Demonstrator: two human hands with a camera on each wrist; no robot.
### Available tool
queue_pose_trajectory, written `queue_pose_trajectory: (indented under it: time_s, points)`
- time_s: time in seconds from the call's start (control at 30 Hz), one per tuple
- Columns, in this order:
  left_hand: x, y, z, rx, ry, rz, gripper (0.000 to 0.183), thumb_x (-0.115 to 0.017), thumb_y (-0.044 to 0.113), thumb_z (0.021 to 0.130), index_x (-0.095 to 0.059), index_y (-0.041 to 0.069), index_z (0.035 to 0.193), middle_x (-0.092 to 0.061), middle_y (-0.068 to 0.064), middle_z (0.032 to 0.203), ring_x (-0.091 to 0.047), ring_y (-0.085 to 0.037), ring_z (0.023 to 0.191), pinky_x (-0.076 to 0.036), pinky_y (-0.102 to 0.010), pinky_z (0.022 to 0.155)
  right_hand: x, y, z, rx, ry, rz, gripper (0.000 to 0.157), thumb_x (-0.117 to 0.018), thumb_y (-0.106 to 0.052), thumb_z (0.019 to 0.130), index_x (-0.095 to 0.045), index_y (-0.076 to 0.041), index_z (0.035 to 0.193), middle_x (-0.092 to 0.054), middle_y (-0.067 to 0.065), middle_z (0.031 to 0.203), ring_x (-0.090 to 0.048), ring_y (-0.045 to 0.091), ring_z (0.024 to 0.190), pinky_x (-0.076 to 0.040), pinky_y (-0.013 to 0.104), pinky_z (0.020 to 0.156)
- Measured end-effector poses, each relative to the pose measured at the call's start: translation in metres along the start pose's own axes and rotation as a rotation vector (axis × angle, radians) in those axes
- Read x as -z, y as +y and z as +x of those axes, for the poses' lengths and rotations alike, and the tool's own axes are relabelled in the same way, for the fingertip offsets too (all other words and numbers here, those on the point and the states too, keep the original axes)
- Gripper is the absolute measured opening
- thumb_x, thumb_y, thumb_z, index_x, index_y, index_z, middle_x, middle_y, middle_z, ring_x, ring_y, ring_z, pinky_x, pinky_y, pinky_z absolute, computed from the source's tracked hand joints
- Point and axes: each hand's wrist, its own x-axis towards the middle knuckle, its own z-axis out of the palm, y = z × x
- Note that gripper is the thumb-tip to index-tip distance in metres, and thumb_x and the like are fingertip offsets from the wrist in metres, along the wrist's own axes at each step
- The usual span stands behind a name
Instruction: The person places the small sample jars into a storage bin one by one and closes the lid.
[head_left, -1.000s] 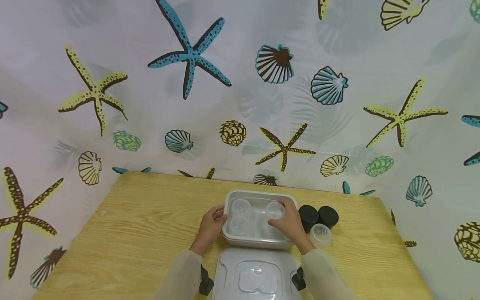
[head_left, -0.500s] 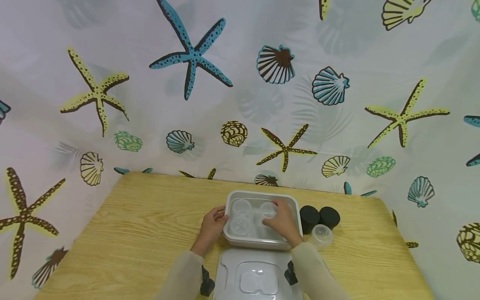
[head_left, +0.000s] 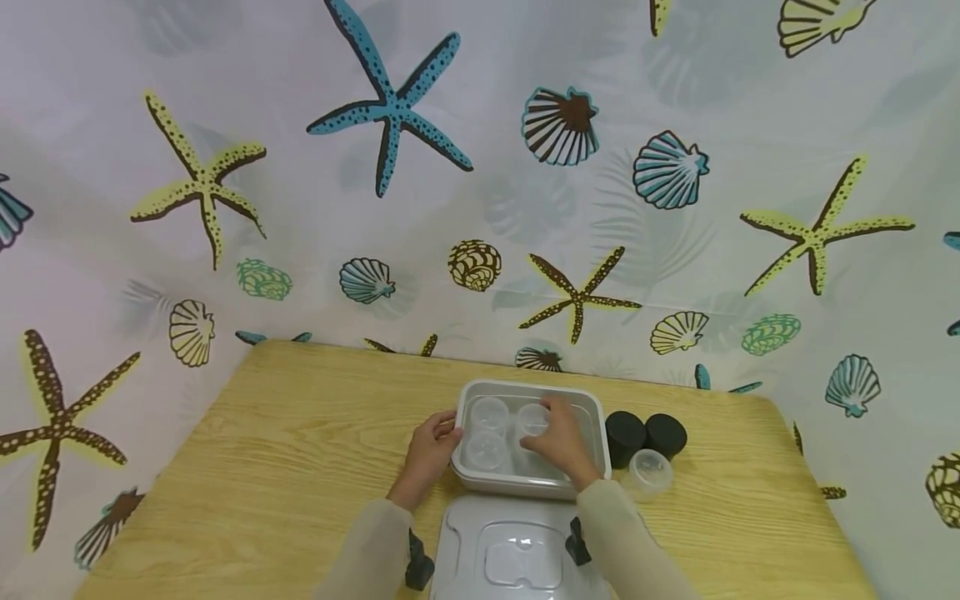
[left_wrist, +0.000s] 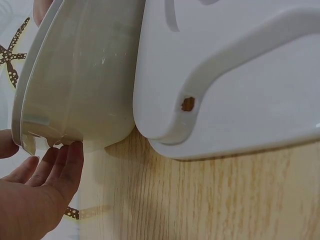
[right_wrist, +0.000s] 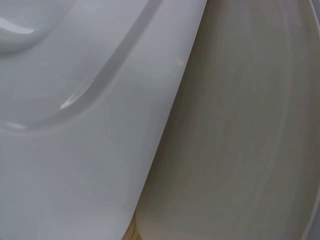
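My left hand (head_left: 427, 454) grips the left rim of a pale grey plastic bin (head_left: 519, 488). The left wrist view shows that hand's thumb at the rim and its fingers (left_wrist: 67, 172) against the outer wall. Inside the bin, my right hand (head_left: 561, 440) holds a small clear round plastic container (head_left: 532, 419) between thumb and fingers. Two similar clear containers, a far one (head_left: 490, 412) and a near one (head_left: 486, 451), stand along the bin's left side. Only the bin's outer wall (right_wrist: 240, 120) and a white lid fill the right wrist view; the right hand is hidden there.
The white lid (head_left: 522, 557) lies in front of the bin, close to its near wall. Right of the bin are two black cylinders, one nearer the bin (head_left: 625, 438) and one farther right (head_left: 666, 435), with a clear container (head_left: 650, 472) before them. A patterned curtain (head_left: 435, 208) hangs behind the table.
My right hand has moved left inside the bin with the clear container, bringing it beside the two others. The left hand keeps its place on the rim.
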Motion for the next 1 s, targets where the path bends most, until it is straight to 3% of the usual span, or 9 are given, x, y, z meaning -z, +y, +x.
queue_pose_trajectory:
  time_s: [1.0]
  points:
    - [0.0007,-0.0011,0.0017,0.008,0.007,0.008,0.038,-0.053,0.008,0.096,-0.050,-0.001,0.133,-0.060,-0.025,0.123,-0.060,-0.034,0.112,-0.054,-0.038,0.086,-0.0069,-0.0023,0.0032,-0.006,-0.009,-0.034,0.072,-0.082,-0.007,0.067,-0.046,0.010,0.126,-0.050,0.027,0.128,-0.048,0.041,0.120,-0.038,0.051,0.104]
